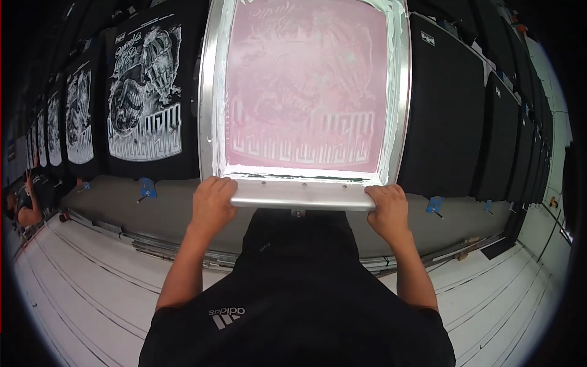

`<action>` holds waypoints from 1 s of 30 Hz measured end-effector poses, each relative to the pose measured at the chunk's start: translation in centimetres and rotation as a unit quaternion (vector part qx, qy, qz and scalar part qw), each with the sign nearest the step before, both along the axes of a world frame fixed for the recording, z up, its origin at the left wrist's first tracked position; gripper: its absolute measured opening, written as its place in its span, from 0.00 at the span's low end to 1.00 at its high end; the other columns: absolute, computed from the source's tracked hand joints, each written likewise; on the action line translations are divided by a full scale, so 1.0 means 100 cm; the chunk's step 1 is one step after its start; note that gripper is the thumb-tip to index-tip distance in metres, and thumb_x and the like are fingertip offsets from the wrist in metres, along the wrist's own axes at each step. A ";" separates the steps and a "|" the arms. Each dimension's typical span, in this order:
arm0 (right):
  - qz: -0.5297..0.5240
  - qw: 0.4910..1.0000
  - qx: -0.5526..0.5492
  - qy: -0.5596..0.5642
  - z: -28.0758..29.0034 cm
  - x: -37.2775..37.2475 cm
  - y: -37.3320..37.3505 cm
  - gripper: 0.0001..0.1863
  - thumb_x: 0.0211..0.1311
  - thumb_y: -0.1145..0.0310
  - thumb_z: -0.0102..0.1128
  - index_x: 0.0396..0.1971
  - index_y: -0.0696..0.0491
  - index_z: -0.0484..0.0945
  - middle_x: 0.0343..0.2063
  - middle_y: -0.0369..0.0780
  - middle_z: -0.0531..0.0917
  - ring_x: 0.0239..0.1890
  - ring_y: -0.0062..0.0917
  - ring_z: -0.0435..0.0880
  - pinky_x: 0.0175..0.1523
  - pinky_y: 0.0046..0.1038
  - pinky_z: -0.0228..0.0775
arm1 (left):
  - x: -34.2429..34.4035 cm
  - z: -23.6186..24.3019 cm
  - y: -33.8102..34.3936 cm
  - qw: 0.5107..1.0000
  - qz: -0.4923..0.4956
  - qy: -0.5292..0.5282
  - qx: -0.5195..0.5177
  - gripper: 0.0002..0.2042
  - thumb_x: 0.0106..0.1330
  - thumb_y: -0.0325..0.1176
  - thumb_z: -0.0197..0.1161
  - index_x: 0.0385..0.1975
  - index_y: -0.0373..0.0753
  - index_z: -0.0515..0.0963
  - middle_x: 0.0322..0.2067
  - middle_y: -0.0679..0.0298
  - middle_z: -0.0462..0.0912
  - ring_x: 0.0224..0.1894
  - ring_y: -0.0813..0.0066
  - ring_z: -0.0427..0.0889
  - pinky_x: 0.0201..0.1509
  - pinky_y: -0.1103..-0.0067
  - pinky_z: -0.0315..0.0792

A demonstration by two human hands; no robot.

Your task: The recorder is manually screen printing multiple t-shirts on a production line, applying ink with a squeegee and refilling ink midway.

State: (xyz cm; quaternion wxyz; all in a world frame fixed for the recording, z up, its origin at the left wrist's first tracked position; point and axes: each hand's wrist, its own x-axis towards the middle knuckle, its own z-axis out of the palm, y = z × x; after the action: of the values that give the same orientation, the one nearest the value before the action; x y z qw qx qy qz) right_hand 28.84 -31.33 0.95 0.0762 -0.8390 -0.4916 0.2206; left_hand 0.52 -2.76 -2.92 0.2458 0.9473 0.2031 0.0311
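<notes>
A wide metal squeegee (299, 196) lies across the near end of a screen printing frame (209, 92). My left hand (214, 202) is closed around its left end, and my right hand (388, 205) grips the right end. White ink (293, 169) forms a band just beyond the squeegee and smears along the frame's inner sides. The pinkish mesh (293, 79) shows a faint design with large lettering low down. Whatever lies under the screen is hidden by it.
Left of the frame, black shirts with white prints (147, 92) hang flat on boards in a row. To the right are black shirts (449, 110) with only small neck marks. Blue clamps (147, 189) stick out below the boards. Another person (30, 199) stands at the far left.
</notes>
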 end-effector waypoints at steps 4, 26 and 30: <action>-0.021 0.995 -0.080 0.050 -0.006 0.007 0.010 0.23 0.32 0.81 0.59 0.37 0.52 0.81 0.35 0.42 0.85 0.40 0.40 0.81 0.57 0.44 0.68 | -0.007 -0.005 -0.004 1.000 0.006 0.008 -0.007 0.18 0.33 0.22 0.66 0.29 0.40 0.75 0.30 0.61 0.79 0.35 0.57 0.77 0.38 0.66 0.73; 0.029 0.986 -0.019 -0.165 -0.030 0.342 0.317 0.22 0.45 0.71 0.59 0.45 0.49 0.83 0.40 0.49 0.85 0.46 0.43 0.83 0.51 0.40 0.76 | 0.335 -0.012 0.318 0.992 0.023 0.009 0.125 0.18 0.49 0.45 0.73 0.38 0.44 0.84 0.32 0.54 0.85 0.37 0.51 0.84 0.43 0.64 0.77; 0.054 0.995 0.017 -0.088 0.006 0.350 0.355 0.26 0.40 0.71 0.59 0.45 0.52 0.84 0.38 0.51 0.86 0.43 0.43 0.85 0.52 0.34 0.76 | 0.303 0.010 0.326 0.947 0.090 -0.133 0.277 0.28 0.51 0.51 0.73 0.51 0.46 0.79 0.51 0.59 0.81 0.55 0.56 0.76 0.59 0.62 0.69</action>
State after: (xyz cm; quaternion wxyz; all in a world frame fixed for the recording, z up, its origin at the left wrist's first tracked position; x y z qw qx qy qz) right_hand 63.82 4.16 1.55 0.0347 -0.8260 -0.5445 0.1417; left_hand 30.77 29.84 -1.94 -0.0058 0.9431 0.2363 0.2337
